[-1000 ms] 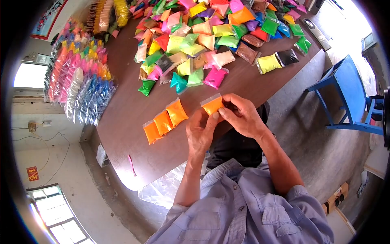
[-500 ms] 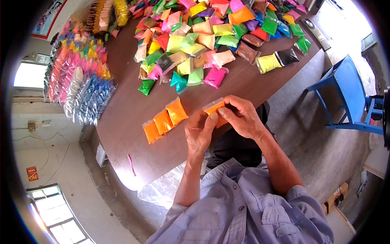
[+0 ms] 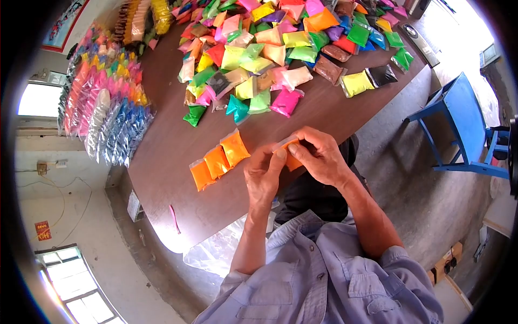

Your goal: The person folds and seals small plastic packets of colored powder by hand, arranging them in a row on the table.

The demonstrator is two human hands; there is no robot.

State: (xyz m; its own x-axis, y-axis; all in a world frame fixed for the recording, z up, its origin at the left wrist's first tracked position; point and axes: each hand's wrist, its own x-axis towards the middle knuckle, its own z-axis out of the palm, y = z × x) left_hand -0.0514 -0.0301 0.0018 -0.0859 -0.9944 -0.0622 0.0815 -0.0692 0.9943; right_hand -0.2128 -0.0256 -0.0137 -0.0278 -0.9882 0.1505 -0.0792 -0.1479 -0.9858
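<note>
Between my two hands, above the table's near edge, is a small orange packet (image 3: 292, 160) with a clear top strip. My left hand (image 3: 263, 174) pinches its left side, thumb on top. The right hand (image 3: 322, 160) grips the upper right of the same packet, thumb pressed near the strip. Much of the packet is hidden by my fingers. Left of my hands, three filled orange packets (image 3: 217, 161) lie in an overlapping slanted row on the brown table (image 3: 162, 146).
A large heap of many-coloured packets (image 3: 259, 59) covers the far part of the table. Bundled packets in clear bags (image 3: 105, 102) stand at the left edge. A pink strip (image 3: 174, 218) lies near the front corner. A blue stool (image 3: 458, 121) stands on the floor at right.
Both hands have shifted very slightly, and the packet's top strip is now more covered by my fingers. The three orange packets on the table have not moved.
</note>
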